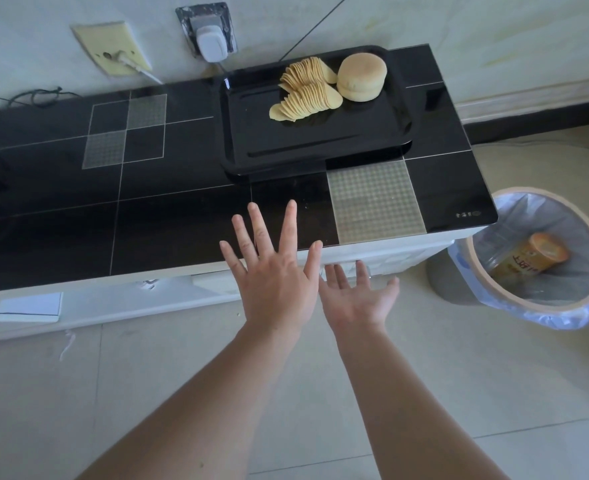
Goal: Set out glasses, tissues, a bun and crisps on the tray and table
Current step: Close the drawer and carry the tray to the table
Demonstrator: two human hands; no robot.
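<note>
A black tray [320, 147] lies on the right part of a black tiled table [168, 216]. In the tray's far half are two fanned rows of crisps [305, 90], with a pale round bun [361, 81] right of them. My left hand [272, 271] is spread flat, palm down, over the table's front edge, holding nothing. Beside it my right hand [357, 294] is open, palm up, just in front of the edge and below the tabletop. No glasses or tissues show.
A bin [535, 258] lined with a clear bag stands on the floor at the table's right end; a crisp tube [528, 259] lies inside. The wall behind carries a plug adapter [211, 46] and a yellowed socket plate [111, 48]. Pale floor tiles run below.
</note>
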